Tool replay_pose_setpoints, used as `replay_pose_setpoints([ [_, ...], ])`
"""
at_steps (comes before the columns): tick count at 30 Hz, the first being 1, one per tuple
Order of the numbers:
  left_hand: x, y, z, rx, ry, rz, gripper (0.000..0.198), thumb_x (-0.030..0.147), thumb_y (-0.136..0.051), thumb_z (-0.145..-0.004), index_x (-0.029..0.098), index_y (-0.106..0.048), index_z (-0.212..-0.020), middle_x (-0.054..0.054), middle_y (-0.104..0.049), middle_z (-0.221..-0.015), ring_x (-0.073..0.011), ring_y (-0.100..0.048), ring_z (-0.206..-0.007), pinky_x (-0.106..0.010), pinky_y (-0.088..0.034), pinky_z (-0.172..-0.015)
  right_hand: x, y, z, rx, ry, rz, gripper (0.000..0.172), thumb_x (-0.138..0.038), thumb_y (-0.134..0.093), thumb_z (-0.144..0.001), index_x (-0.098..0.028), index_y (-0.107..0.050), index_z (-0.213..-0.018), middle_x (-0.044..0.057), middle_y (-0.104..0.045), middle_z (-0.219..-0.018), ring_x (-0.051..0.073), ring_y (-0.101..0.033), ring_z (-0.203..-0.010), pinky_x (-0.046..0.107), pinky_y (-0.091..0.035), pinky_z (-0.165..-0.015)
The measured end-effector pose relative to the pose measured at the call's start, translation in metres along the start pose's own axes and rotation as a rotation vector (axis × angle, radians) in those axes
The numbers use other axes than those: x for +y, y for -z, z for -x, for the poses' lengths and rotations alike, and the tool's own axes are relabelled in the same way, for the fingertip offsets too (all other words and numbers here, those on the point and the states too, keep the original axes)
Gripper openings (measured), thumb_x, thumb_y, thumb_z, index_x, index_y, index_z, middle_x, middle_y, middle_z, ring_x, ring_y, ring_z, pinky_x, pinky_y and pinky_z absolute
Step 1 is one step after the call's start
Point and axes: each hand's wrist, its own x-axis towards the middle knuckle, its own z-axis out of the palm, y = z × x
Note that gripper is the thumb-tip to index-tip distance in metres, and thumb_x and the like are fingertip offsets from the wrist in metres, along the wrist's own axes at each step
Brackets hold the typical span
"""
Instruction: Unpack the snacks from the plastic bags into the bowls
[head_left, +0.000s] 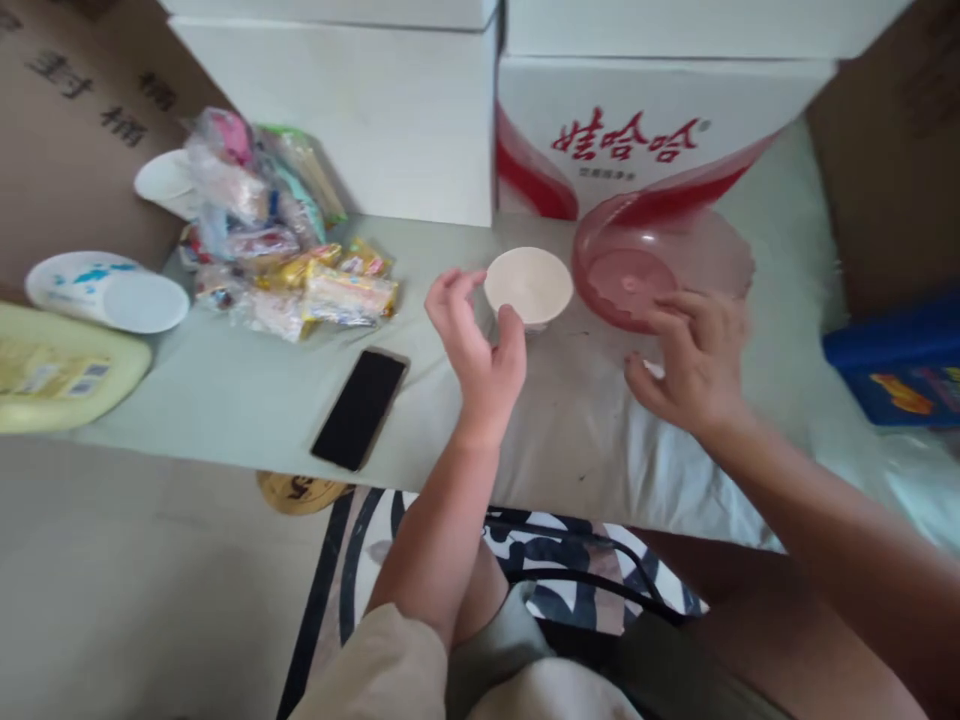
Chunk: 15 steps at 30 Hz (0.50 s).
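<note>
A small white cup (531, 285) stands upright on the cloth-covered table, its open top towards me. My left hand (480, 345) is at its left side, thumb and fingers apart around the near rim; whether they touch it I cannot tell. Just right of the cup sits a reddish see-through plastic bowl (626, 275). My right hand (694, 355) hovers at the bowl's near right side, fingers spread and slightly curled, hiding part of it. I see nothing between the fingers of that hand.
A black phone (360, 408) lies left of my left arm. Beyond it are a pile of wrapped snacks (300, 260), a paper cup on its side (109, 290) and a yellow bottle (71, 370). White boxes (360, 120) line the back; a blue package (900, 365) is at right.
</note>
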Motion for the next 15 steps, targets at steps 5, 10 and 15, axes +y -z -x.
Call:
replay_pose_setpoints([
  [5, -0.014, 0.028, -0.017, 0.337, 0.135, 0.202, 0.029, 0.025, -0.050, -0.097, 0.027, -0.050, -0.126, -0.007, -0.055, -0.138, -0.0241, -0.049, -0.143, -0.042, -0.041, -0.118, -0.081, -0.036, -0.032, -0.067, 0.231, -0.356, 0.027, -0.024, -0.055, -0.091, -0.024, -0.062, -0.117, 0.013, -0.066, -0.117, 0.030, -0.065, -0.112, 0.048, -0.053, -0.097],
  [10, -0.032, 0.060, -0.028, 0.608, 0.144, 0.274, 0.020, 0.020, -0.046, -0.095, 0.025, -0.047, -0.114, -0.004, -0.055, -0.118, -0.0182, -0.057, -0.125, -0.035, -0.045, -0.110, -0.166, -0.111, -0.107, -0.324, 0.192, -0.489, 0.040, -0.023, -0.053, -0.090, -0.017, -0.057, -0.130, 0.017, -0.063, -0.129, 0.033, -0.061, -0.120, 0.052, -0.051, -0.103],
  [15, -0.034, 0.078, -0.033, 0.650, 0.149, 0.285, 0.013, 0.023, -0.048, -0.096, 0.024, -0.046, -0.108, -0.002, -0.052, -0.109, -0.0157, -0.059, -0.115, -0.031, -0.046, -0.104, -0.226, -0.176, -0.158, -0.468, 0.054, -0.457, 0.061, -0.033, -0.060, -0.095, -0.020, -0.043, -0.152, 0.019, -0.052, -0.149, 0.040, -0.048, -0.143, 0.059, -0.045, -0.112],
])
